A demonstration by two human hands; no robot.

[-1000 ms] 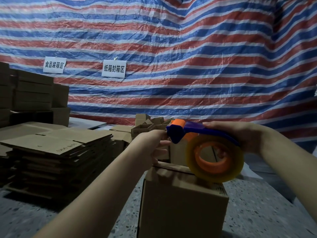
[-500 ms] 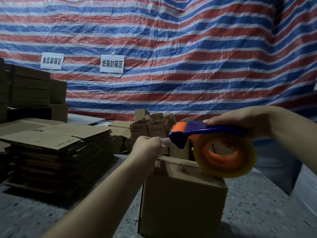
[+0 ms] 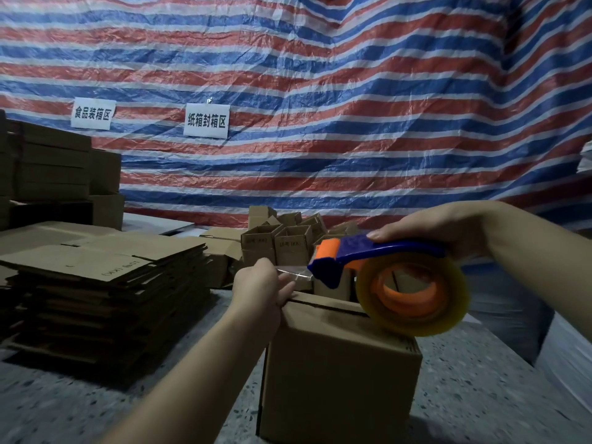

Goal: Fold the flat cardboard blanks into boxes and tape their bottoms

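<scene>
Since a moment ago, the right hand (image 3: 448, 232) has been drawing the tape dispenser (image 3: 378, 261) away to the right while the left hand (image 3: 261, 290) has been dropping to the box's far left corner, so a short clear strip of tape (image 3: 293, 273) is now stretching between them.

That left hand is curling its fingers around the free end of the tape, pinching it, with its knuckles resting against the top edge of the cardboard box (image 3: 339, 373). The right hand is gripping the dispenser's blue plastic handle from above, thumb lying along the top. An orange roller is sitting at the dispenser's nose, and the wide, glossy, yellowish tape roll (image 3: 413, 293) on its orange hub is hanging beneath the handle, touching the box's top near the right side.

The box is standing upright on the speckled grey table (image 3: 480, 395), directly in front of the person; its matte brown flaps are lying closed with a dark seam showing between them.

To the left, a stack of flat cardboard blanks (image 3: 105, 283) is lying in rough, uneven layers. Small open boxes (image 3: 282, 241) are clustering behind. A crinkled red, white and blue striped tarp (image 3: 320, 107) is hanging as the backdrop, carrying two white paper signs (image 3: 206, 120).
</scene>
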